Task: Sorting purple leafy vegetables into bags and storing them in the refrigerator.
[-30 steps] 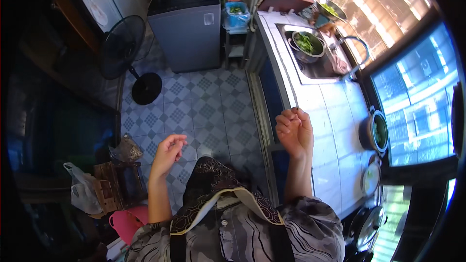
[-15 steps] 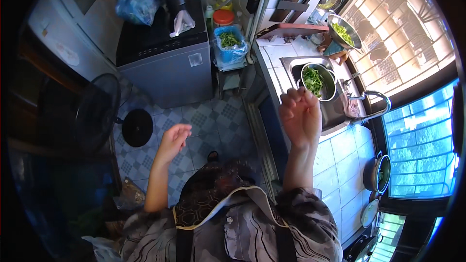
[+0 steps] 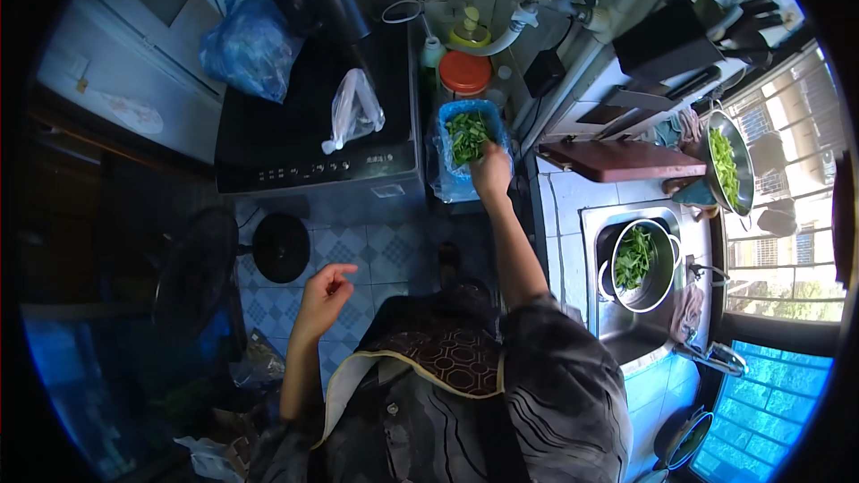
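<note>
My right hand [image 3: 491, 173] reaches down to a bin lined with a blue plastic bag [image 3: 445, 181]. Its fingers are drawn together at the leafy greens [image 3: 464, 135] inside; the fingertips are partly hidden, so what they hold does not show. Held in the air over the tiled floor, my left hand [image 3: 327, 300] has nothing in it, its fingers loosely bent and the index finger stretched out. More leafy greens [image 3: 633, 256] lie in a two-handled metal pot [image 3: 660, 291] in the sink, to the right of my right arm.
A top-loading washing machine [image 3: 295, 139] stands left of the bin, with plastic bags on top. To the right are a cutting board [image 3: 617, 161], a metal bowl [image 3: 739, 140] of cut greens and a faucet [image 3: 716, 356]. A round black fan base [image 3: 281, 248] stands on the floor.
My right hand has gone from in front of the sink, leftward and away from me, to the greens in the bin. My left hand stays in the air. The view has swung left.
</note>
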Demonstrator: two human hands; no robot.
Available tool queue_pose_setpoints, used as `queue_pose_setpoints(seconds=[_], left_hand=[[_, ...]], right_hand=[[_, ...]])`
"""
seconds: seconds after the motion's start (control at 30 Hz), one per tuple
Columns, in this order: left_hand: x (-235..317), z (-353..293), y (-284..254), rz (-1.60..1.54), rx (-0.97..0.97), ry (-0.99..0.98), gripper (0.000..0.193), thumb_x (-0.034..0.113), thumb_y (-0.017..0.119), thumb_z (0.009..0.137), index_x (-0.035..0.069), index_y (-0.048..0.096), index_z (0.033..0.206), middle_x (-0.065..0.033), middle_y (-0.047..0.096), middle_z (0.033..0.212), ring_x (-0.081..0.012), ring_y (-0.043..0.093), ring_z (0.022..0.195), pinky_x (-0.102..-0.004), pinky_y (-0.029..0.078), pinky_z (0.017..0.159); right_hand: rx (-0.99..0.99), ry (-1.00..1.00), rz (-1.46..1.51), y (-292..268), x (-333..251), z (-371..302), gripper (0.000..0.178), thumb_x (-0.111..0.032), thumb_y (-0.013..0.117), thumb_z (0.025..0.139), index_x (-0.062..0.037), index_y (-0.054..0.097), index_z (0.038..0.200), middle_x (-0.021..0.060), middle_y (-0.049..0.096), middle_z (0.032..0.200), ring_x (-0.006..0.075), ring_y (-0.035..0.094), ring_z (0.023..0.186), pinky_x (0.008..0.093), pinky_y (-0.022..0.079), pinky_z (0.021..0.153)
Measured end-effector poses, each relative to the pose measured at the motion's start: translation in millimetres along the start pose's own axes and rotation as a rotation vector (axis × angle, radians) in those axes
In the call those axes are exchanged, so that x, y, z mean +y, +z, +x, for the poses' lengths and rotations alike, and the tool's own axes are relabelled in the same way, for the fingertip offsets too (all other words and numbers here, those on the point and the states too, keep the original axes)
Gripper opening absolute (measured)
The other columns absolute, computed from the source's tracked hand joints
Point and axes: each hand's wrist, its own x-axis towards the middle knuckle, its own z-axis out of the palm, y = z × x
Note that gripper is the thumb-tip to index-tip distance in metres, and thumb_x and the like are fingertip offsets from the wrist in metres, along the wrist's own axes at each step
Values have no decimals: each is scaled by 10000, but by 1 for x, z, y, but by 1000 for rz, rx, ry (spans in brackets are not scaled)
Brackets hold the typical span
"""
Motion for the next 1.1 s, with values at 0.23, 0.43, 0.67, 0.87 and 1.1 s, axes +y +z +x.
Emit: queue_pose_setpoints(seconds=[0.23, 0.43, 0.67, 0.87, 1.1], left_hand=[[23, 76, 8, -70, -31, -35, 378, 2, 604, 816, 41, 553, 1189, -24, 582, 927, -64, 544, 774, -201, 444, 681], [57, 163, 5, -96, -110, 182, 389, -34, 591, 815, 14, 529, 1196, -37, 582, 997, -95, 547, 929, -219, 443, 815], [129, 302, -96, 85, 703, 735, 496, -1, 618, 818, -13, 424, 1275, -129, 515, 1192, -179, 551, 1033, -292, 449, 888], [193, 378, -160, -151, 580, 642, 418, 196, 613, 882, -58, 477, 1184, -150, 576, 1093, -205, 591, 968, -318, 438, 904], [210, 397, -177, -417, 298, 337, 363, 350, 576, 890, -11, 605, 881, -72, 601, 767, -145, 575, 694, -272, 447, 669]], right_hand=[[-253, 8, 198, 30, 33, 37, 410, -122, 601, 716, -54, 556, 1118, 179, 618, 1022, 367, 579, 957, 428, 477, 783], [-5, -185, 61, 17, 28, 17, 274, -184, 607, 786, -118, 613, 1052, 91, 656, 768, 291, 600, 931, 543, 338, 964], [-122, 174, 61, 15, 40, -49, 216, -182, 592, 763, -86, 663, 943, 135, 661, 780, 313, 623, 815, 454, 412, 856], [-73, 408, 108, 22, 3, -85, 168, -177, 612, 774, -77, 671, 897, 101, 676, 831, 290, 621, 843, 431, 421, 827], [43, 394, 66, 21, -27, -94, 138, -119, 632, 760, -36, 669, 864, 137, 675, 817, 297, 649, 789, 393, 497, 725]])
